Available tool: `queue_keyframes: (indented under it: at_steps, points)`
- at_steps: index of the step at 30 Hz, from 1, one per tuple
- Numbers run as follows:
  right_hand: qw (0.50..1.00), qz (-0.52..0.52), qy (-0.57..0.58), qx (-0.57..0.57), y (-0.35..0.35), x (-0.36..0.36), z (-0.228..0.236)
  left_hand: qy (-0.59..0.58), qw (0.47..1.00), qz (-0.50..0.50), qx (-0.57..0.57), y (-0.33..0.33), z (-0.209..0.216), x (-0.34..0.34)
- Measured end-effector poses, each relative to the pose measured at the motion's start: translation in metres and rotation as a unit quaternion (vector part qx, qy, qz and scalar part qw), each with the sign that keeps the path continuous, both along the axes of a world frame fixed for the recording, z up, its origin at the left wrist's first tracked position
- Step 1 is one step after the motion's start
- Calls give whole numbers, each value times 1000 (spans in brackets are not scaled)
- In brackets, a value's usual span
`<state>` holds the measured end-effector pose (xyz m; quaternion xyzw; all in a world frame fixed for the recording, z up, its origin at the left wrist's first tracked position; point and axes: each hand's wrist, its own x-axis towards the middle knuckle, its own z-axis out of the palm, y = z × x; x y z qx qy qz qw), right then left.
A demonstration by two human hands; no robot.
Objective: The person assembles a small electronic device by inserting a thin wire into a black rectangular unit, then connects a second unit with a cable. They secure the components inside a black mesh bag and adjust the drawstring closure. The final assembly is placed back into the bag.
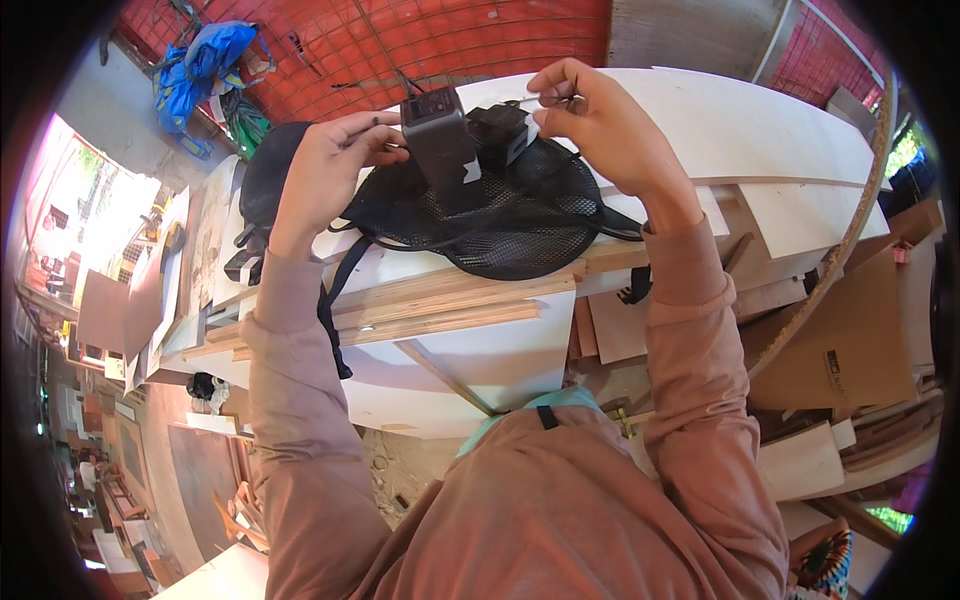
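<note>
A tall dark-grey box-shaped device stands upright on a black mesh backpack lying across the white bench. My left hand is at the left side of this device, its fingertips at or against the casing and its fingers apart. To the right, my right hand pinches a thin dark cable between thumb and forefinger. Between the device and my right hand sits a smaller black piece with a pale label. Black straps trail off the pack's left side.
Long wooden strips lie along the bench's near edge. A white board stretches behind my right hand. Blue bags hang by the red wall at the far left. Cardboard and stacked boards stand at the right.
</note>
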<state>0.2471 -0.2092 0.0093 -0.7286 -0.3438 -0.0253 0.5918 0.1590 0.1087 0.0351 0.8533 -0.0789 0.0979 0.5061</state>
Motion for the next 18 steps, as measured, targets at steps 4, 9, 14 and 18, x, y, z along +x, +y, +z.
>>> queue_keyframes:
  at_steps: [4,9,14,18]
  points:
    - [987,42,74,136,2,-1,1,-53,996,52,-56,-5,-10,-8]
    - [969,46,79,230,10,3,6,-104,986,99,-90,-15,-15,-18]
    - [977,47,86,192,24,4,14,-117,976,70,-168,-20,-18,-15]
    - [982,56,72,165,27,1,14,-148,965,45,-211,-22,-23,-12]
